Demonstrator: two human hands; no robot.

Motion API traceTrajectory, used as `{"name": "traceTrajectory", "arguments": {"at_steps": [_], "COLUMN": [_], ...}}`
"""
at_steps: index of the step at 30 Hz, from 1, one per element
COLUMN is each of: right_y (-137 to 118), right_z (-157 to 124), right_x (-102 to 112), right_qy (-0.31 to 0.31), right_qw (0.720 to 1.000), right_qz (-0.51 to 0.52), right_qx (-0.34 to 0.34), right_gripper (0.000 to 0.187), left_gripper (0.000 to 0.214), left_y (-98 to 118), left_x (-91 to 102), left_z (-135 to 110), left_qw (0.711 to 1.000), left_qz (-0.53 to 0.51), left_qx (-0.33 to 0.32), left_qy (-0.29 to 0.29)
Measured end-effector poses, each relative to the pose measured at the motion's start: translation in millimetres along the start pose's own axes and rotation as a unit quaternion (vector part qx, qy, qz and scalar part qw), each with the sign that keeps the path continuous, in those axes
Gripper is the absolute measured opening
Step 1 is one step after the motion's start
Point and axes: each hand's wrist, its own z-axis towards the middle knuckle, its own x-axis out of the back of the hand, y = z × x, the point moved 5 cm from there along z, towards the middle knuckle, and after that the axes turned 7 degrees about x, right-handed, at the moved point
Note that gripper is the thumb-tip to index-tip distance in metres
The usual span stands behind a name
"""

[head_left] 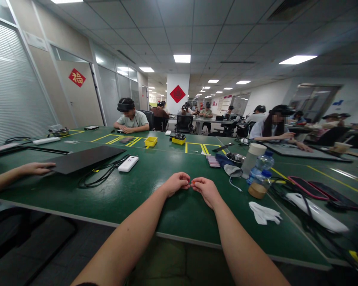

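Both my hands are held just above the green table (155,202), fingertips almost meeting. My left hand (177,184) is closed in a pinch, with a tiny reddish bit at its fingertips. A similar pinch closes my right hand (205,190), and a speck of orange-red shows at its tips. What these small bits are, or whether they belong to one thing, I cannot make out. Nearest on the left lies a white power bank (128,163) beside a coil of black cable (103,174). To the right a white glove (265,213) rests flat.
Bottles (259,184), a pale tumbler (252,159) and a metal bowl (235,157) stand to the right. A person's hand (37,168) at left holds a dark panel (88,159). Farther back are yellow trays (150,142) and seated people. A white power strip (316,212) lies right.
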Motion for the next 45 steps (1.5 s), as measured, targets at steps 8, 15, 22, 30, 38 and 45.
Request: {"name": "traceTrajectory", "arguments": {"at_steps": [8,15,22,30,38,45], "right_y": [0.0,1.0,3.4,2.1,2.5,1.4], "right_z": [0.1,0.7,1.5,1.1,1.4,1.2], "right_x": [-0.8,-0.8,-0.1,-0.8,-0.4,-0.8], "right_qy": [-0.002,-0.003,-0.003,-0.007,-0.010,-0.011], "right_qw": [1.000,1.000,1.000,1.000,1.000,0.999], "right_qz": [-0.014,-0.011,-0.001,-0.009,-0.016,-0.020], "right_qx": [0.011,0.008,0.002,0.007,0.015,0.022], "right_gripper": [0.017,0.016,0.014,0.018,0.022,0.015], "left_gripper": [0.024,0.024,0.022,0.021,0.020,0.022], "left_y": [-0.7,-3.6,-4.4,-1.3,-3.7,-2.7], "left_x": [-1.6,0.5,-0.6,-2.2,-0.1,-0.8], "left_z": [1.6,3.5,3.1,1.3,3.9,3.0], "left_qw": [1.000,1.000,1.000,0.999,0.999,0.999], "left_qz": [0.021,0.003,-0.007,0.030,0.051,0.038], "left_qx": [0.006,0.015,0.030,0.012,-0.007,0.008], "left_qy": [0.000,0.011,0.001,-0.004,0.000,-0.008]}}
